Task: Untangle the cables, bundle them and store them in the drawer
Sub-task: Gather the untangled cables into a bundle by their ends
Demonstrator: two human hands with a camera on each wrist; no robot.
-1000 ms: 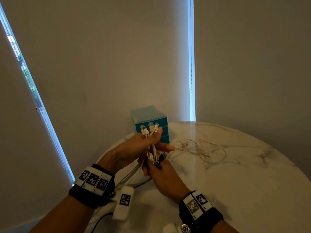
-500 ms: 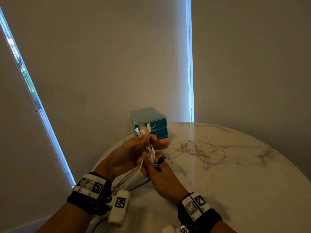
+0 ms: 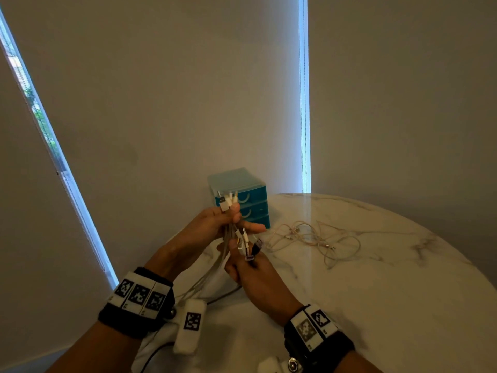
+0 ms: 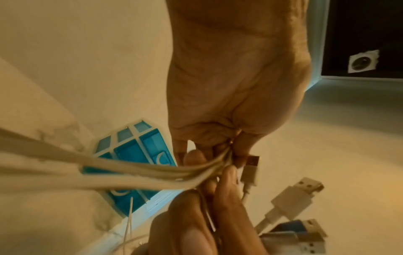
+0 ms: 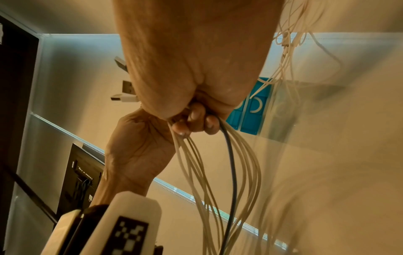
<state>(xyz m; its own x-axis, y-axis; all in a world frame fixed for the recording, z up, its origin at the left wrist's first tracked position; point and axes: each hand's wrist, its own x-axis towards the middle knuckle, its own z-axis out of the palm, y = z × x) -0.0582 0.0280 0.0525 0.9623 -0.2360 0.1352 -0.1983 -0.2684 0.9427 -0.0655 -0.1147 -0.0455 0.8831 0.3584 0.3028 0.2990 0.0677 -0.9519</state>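
Over the table's left edge, my left hand [image 3: 234,217] grips a bunch of pale cables [image 3: 215,267] just below their white plugs [image 3: 227,200], which stick up in front of the teal drawer unit [image 3: 254,203]. Right below it, my right hand [image 3: 243,255] grips the same bunch, where several more plugs [image 3: 248,244] poke out. In the left wrist view the left hand [image 4: 229,153] pinches the cables [image 4: 130,172] beside USB plugs [image 4: 294,195]. Seen from the right wrist, the right hand [image 5: 196,120] closes round pale strands and one dark cable [image 5: 231,163], which hang down in loops.
A second loose tangle of thin pale cables [image 3: 309,235] lies on the round marble table [image 3: 390,292], right of the drawer unit. All three drawers look closed. Blinds hang close behind the table, and the table edge runs under my left forearm.
My left hand has shifted a little left and up with the plug ends. My right hand stays just beneath it, and both keep hold of the bunch.
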